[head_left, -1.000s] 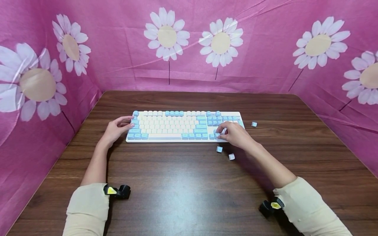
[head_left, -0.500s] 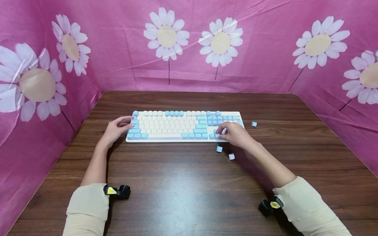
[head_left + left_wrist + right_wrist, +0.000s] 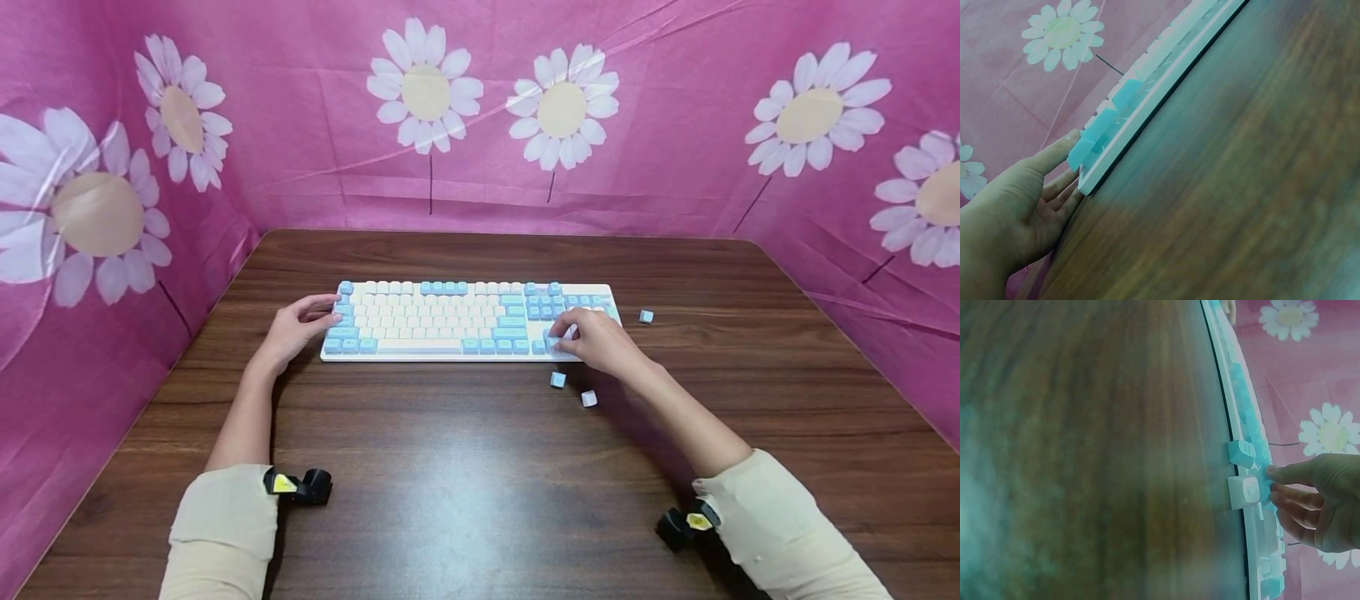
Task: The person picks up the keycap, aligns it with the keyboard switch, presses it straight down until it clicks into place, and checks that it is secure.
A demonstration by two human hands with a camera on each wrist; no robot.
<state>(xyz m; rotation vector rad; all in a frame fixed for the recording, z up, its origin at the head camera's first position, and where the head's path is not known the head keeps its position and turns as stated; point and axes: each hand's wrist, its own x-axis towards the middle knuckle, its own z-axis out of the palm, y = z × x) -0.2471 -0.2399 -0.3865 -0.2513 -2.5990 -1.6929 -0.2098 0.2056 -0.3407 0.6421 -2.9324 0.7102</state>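
A white and light-blue keyboard (image 3: pixel 420 322) lies across the table. At its left end my left hand (image 3: pixel 291 333) holds the edge, the thumb (image 3: pixel 1060 153) over the blue corner keys and the other fingers against the side. My right hand (image 3: pixel 596 340) reaches over the right part of the keyboard, thumb and forefinger pinching a blue keycap (image 3: pixel 552 342) among the arrow keys. The hand covers much of the number pad. Before the keyboard's front edge lie a loose blue keycap (image 3: pixel 558 380) and a loose white keycap (image 3: pixel 1244 492).
Another loose blue keycap (image 3: pixel 647 317) lies to the right of the keyboard. The brown wooden table (image 3: pixel 420 483) is backed by a pink cloth (image 3: pixel 300 108) printed with daisies. A black camera (image 3: pixel 300 486) is strapped to each sleeve.
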